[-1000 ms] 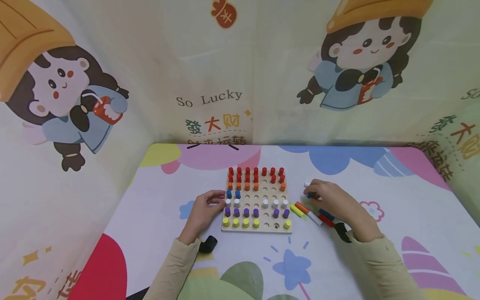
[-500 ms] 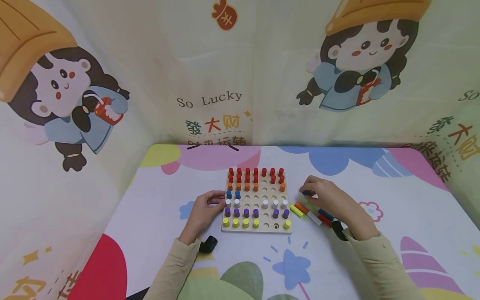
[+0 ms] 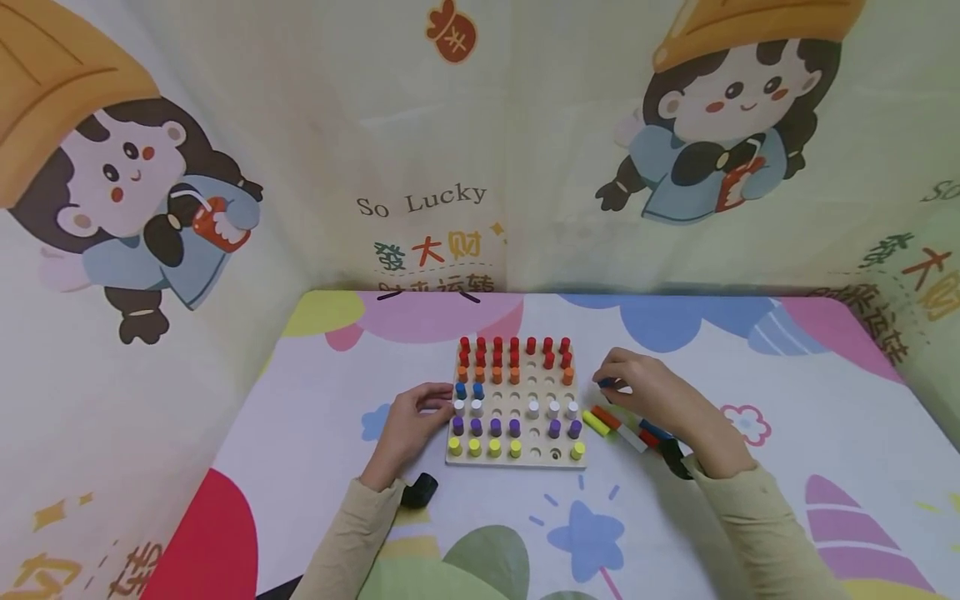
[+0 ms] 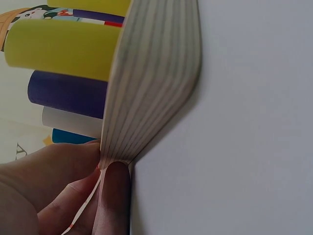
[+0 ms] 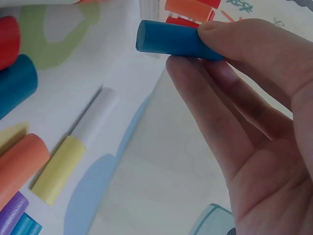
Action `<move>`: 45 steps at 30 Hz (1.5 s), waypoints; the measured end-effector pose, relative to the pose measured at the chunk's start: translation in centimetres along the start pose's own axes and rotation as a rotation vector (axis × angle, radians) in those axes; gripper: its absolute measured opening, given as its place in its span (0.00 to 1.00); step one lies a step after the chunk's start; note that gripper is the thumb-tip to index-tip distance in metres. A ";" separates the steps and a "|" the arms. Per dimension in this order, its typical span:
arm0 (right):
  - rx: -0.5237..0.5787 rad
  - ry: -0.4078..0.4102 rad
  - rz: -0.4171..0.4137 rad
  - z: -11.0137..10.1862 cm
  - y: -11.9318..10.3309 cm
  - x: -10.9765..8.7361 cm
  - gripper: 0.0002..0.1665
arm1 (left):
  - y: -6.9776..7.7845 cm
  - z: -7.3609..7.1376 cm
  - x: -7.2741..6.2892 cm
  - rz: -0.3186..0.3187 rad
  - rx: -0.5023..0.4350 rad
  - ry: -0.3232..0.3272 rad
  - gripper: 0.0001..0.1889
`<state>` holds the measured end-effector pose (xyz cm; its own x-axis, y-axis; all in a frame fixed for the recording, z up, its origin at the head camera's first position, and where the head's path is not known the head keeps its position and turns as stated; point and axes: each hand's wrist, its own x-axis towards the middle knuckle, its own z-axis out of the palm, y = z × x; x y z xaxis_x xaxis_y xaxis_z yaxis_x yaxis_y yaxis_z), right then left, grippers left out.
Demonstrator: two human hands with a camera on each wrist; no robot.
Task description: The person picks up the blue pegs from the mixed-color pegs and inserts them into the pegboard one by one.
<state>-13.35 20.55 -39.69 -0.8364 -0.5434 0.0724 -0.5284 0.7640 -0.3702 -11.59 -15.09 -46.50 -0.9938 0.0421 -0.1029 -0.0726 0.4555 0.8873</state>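
A wooden pegboard stands on the table, with rows of red, orange, blue, white, purple and yellow pegs and several bare holes. My left hand grips its left edge; in the left wrist view the thumb and a finger pinch the board's edge. To the right of the board, my right hand is raised above the table. It pinches a blue peg between thumb and fingertips, the peg lying nearly level. Only a small bit of that peg shows in the head view.
Loose pegs lie right of the board under my right hand: a yellow peg, an orange peg, a white peg and a blue peg among them. A patterned wall rises behind the table.
My right hand has moved a little left, toward the board, with the blue peg. A white piece seen by its fingertips one second ago no longer shows there. My left hand stays put.
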 end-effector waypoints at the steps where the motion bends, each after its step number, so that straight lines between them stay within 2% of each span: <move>1: -0.001 0.006 -0.002 0.0 0.0 0.0 0.12 | 0.0 0.1 0.0 0.003 -0.002 -0.002 0.17; 9: 0.001 0.057 -0.048 -0.1 -0.4 0.1 0.12 | -0.1 0.0 0.0 -0.005 0.000 0.005 0.17; 19: 0.013 0.070 -0.041 -0.3 -0.7 0.1 0.13 | -0.3 0.3 0.1 0.010 -0.008 -0.003 0.17; 28: 0.011 0.089 -0.083 -0.5 -1.2 0.7 0.13 | -0.3 0.3 0.1 0.005 -0.015 -0.002 0.17; 45: 0.028 0.053 -0.072 -0.8 -2.4 2.0 0.13 | 0.0 0.3 -0.1 0.010 -0.007 0.002 0.17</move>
<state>-13.81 17.90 -37.88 -0.8033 -0.5768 0.1480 -0.5836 0.7132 -0.3883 -11.43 -14.77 -46.61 -0.9947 0.0449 -0.0928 -0.0629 0.4491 0.8913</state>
